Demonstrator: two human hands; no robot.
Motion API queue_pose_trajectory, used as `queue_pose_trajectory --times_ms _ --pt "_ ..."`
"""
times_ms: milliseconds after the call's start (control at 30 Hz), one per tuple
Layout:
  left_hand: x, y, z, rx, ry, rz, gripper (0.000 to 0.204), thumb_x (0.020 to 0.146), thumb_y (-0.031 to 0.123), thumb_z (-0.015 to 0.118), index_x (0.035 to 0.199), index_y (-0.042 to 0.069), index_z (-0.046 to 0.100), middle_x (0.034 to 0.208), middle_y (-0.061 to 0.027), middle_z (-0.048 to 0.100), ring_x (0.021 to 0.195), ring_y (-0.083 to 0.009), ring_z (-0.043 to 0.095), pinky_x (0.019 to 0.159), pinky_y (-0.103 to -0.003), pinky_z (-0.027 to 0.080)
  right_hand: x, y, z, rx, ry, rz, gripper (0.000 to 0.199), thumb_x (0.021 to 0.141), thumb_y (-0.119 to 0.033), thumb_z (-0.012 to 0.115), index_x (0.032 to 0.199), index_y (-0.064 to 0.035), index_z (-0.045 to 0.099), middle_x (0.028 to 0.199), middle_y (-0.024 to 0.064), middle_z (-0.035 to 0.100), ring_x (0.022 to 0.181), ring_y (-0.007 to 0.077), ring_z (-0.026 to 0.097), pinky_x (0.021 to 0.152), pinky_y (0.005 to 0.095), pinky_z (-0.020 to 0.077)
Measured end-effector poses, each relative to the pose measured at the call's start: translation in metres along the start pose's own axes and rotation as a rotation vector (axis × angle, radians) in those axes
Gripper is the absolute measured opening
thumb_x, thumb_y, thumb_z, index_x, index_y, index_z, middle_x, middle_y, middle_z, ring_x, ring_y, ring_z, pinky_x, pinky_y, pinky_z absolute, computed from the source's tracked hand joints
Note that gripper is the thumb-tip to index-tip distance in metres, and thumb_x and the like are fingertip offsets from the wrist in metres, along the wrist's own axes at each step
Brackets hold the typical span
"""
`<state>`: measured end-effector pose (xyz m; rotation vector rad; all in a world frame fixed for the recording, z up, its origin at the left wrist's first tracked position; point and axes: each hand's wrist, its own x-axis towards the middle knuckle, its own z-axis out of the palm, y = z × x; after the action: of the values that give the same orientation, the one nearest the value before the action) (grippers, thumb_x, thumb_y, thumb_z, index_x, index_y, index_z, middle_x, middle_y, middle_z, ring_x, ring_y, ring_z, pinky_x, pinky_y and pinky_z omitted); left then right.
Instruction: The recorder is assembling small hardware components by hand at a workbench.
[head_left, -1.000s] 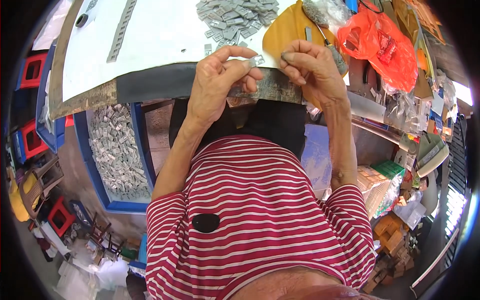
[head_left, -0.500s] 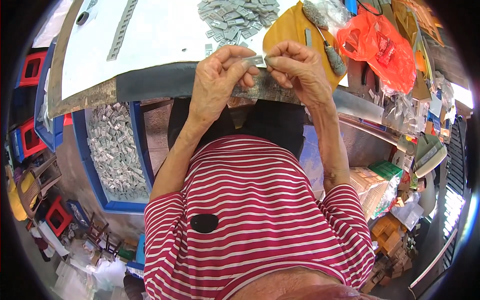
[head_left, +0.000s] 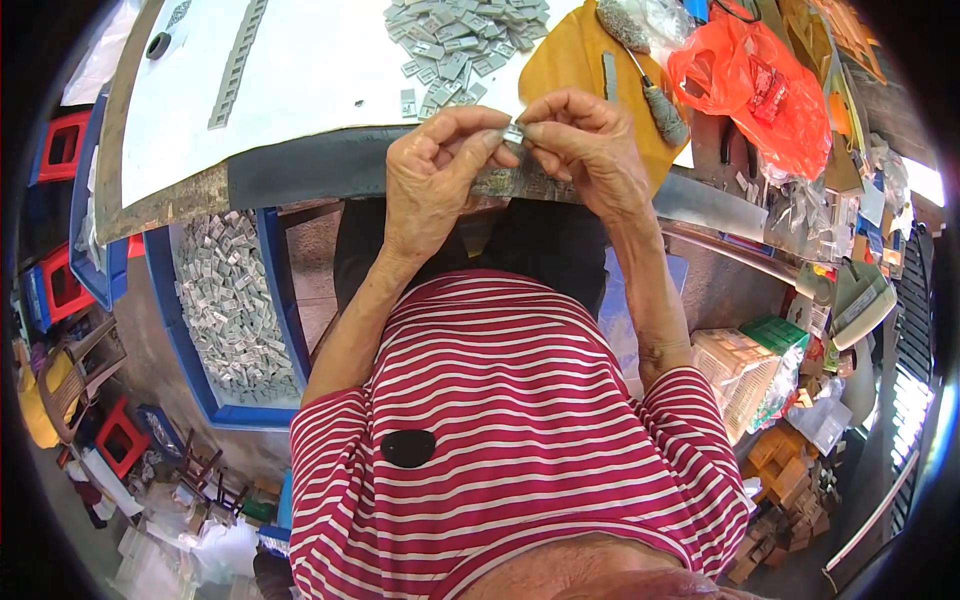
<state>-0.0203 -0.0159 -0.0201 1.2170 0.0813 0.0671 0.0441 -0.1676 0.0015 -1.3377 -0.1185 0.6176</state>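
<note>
Between my two hands, just over the table's front edge, is a small grey rectangular piece (head_left: 512, 133). My left hand (head_left: 437, 165) pinches it by its left end with thumb and forefinger. The fingertips of my right hand (head_left: 590, 145) close on its right end; whether they also hold a second, smaller part is hidden. A heap of similar grey pieces (head_left: 460, 45) lies on the white table sheet (head_left: 300, 75) just beyond my hands. To the left, more of them stand in a long, neat row (head_left: 238, 65).
On the right lie a mustard-yellow cloth (head_left: 560, 65), a tool with a wrapped grip (head_left: 664, 115) and a red plastic bag (head_left: 745, 85). A blue bin (head_left: 175, 320) full of grey pieces stands below the table at left. A dark ring (head_left: 158, 45) sits at the far left.
My hands have come closer together, the right one moving slightly left. The grey piece is now mostly covered by my fingertips. The view has shifted a little.
</note>
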Motion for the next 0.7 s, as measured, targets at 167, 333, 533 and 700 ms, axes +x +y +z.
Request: queue_pose_trajectory --times_ms 167,333,533,700 --pt "-0.0018 -0.0024 0.0035 0.045 0.07 0.023 0.018 0.083 0.001 0.054 0.101 -0.003 0.057 0.077 -0.0049 0.061 0.07 -0.0072 0.058 0.061 -0.016 0.046 -0.0016 0.0005 0.0003 -0.066 0.0 0.003 0.012 0.074 -0.002 0.062 0.085 0.0024 0.06 0.061 0.0007 0.055 0.049 0.0044 0.049 0.042 0.0155 0.0348" --pt "-0.0043 -0.0016 0.0054 0.131 0.086 0.04 0.019 0.083 0.0 0.054 0.102 -0.002 0.058 0.077 -0.0047 0.061 0.068 -0.0072 0.059 0.057 -0.016 0.045 -0.0029 0.002 -0.0008 -0.111 0.002 0.019 0.013 0.073 -0.002 0.063 0.084 0.0015 0.058 0.06 0.0006 0.055 0.05 0.0045 0.05 0.041 0.0152 0.035" --pt "-0.0067 -0.0037 0.003 0.285 0.076 0.104 0.018 0.081 0.0 0.055 0.099 -0.001 0.06 0.072 -0.0043 0.062 0.066 -0.0067 0.06 0.053 -0.017 0.045 -0.0019 0.0042 -0.0012 -0.146 -0.019 0.039 0.012 0.074 -0.004 0.064 0.084 0.0012 0.058 0.059 0.0007 0.055 0.048 0.0047 0.05 0.041 0.0155 0.0351" --pt "-0.0079 -0.0026 0.0039 0.268 0.075 0.094 0.017 0.082 0.0 0.054 0.098 -0.001 0.059 0.072 -0.0042 0.062 0.066 -0.0069 0.06 0.053 -0.017 0.045 -0.0026 0.003 -0.0024 -0.166 -0.025 0.054 0.013 0.075 -0.006 0.064 0.084 0.0007 0.059 0.059 0.0002 0.055 0.048 0.0042 0.05 0.041 0.0155 0.0349"
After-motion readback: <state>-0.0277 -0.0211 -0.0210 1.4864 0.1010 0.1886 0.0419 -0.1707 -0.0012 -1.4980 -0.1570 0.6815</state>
